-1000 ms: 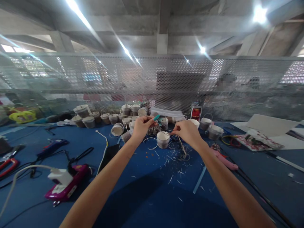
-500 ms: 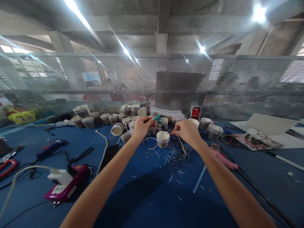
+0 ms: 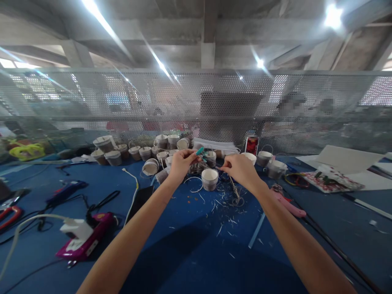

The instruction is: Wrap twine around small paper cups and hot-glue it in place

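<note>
A small white-lined bucket (image 3: 210, 180) with a greyish outside stands upright on the blue table in front of my hands. My left hand (image 3: 183, 163) is closed in a pinch above and left of it, bright teal showing at the fingertips. What these fingers hold is too small to make out. On the other side, my right hand (image 3: 240, 168) is also pinched, its fingertips just above and right of the bucket's rim. A thin piece seems to show at its fingertips, but its kind is unclear. Neither hand grips the bucket. Behind my left fingers sits another small bucket (image 3: 210, 159).
Several similar buckets (image 3: 145, 153) crowd the back, some tipped over. Twine and pale scraps (image 3: 237, 200) litter the table. A pink glue gun (image 3: 288, 204) and a clear stick (image 3: 256, 230) lie right. A purple power strip (image 3: 88, 239), cables and red-handled scissors (image 3: 10, 214) lie left.
Both hands hold almost the same positions. The right fingertips have lifted slightly from over the bucket's rim, and the thin strand seen there before is less visible. The bucket has not moved.
</note>
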Action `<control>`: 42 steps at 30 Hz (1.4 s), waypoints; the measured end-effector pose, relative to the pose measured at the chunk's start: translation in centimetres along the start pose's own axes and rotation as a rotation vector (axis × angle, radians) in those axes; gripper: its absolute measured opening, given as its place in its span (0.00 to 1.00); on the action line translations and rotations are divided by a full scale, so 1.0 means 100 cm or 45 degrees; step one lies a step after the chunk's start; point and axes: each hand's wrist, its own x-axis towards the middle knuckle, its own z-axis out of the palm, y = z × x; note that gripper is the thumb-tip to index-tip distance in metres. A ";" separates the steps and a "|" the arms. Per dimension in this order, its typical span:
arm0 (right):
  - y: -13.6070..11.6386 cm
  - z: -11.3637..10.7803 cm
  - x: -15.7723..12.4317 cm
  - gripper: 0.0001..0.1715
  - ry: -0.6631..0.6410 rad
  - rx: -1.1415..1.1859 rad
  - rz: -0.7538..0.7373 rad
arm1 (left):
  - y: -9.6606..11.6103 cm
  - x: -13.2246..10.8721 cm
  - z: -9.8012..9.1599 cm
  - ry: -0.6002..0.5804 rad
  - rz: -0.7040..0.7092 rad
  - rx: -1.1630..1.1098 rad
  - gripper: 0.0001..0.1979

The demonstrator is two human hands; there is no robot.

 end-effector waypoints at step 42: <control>0.000 0.000 0.000 0.07 -0.031 0.040 -0.044 | 0.000 -0.001 0.002 -0.043 -0.013 -0.006 0.14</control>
